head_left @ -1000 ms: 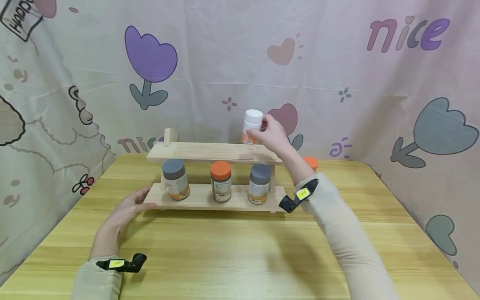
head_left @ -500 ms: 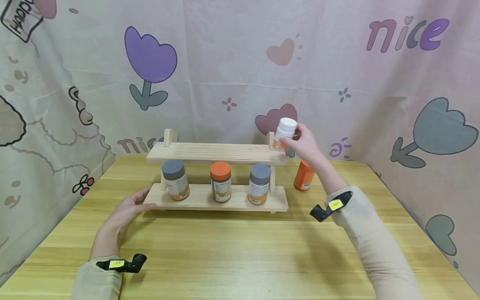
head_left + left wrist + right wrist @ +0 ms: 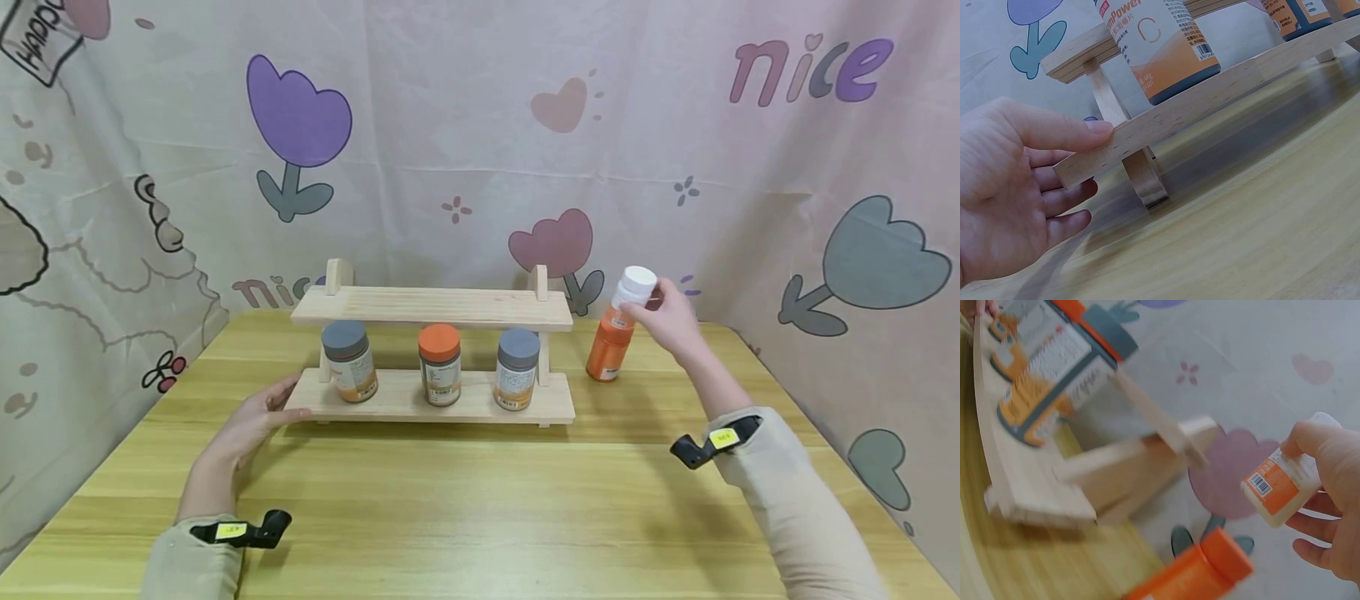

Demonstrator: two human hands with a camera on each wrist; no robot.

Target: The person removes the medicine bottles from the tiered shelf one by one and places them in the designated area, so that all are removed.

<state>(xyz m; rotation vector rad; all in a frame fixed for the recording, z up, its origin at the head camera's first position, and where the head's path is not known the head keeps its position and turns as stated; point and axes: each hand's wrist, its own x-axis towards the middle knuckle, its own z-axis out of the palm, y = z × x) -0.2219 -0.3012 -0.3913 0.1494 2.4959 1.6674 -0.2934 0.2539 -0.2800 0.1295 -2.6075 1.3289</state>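
Observation:
My left hand (image 3: 251,422) grips the left end of the lower board of a two-tier wooden shelf rack (image 3: 427,307). In the left wrist view the thumb lies on top of the board and the other fingers are at its end and underside. My right hand (image 3: 670,320) pinches a small white pill bottle (image 3: 634,287) with an orange label, held up and slightly tilted right of the rack. Just below it, from the head camera, an orange bottle (image 3: 607,357) stands on the table, its top overlapped by the white bottle; the right wrist view shows the two apart.
On the lower board stand a grey-lidded jar (image 3: 351,367), an orange-lidded jar (image 3: 441,367) and another grey-lidded jar (image 3: 517,373). The upper board bears nothing. A patterned cloth backdrop (image 3: 420,125) hangs behind the wooden table (image 3: 450,508).
My right hand has carried the white pill bottle from above the upper board rightward and down, to over the orange bottle. The left hand keeps its grip on the rack.

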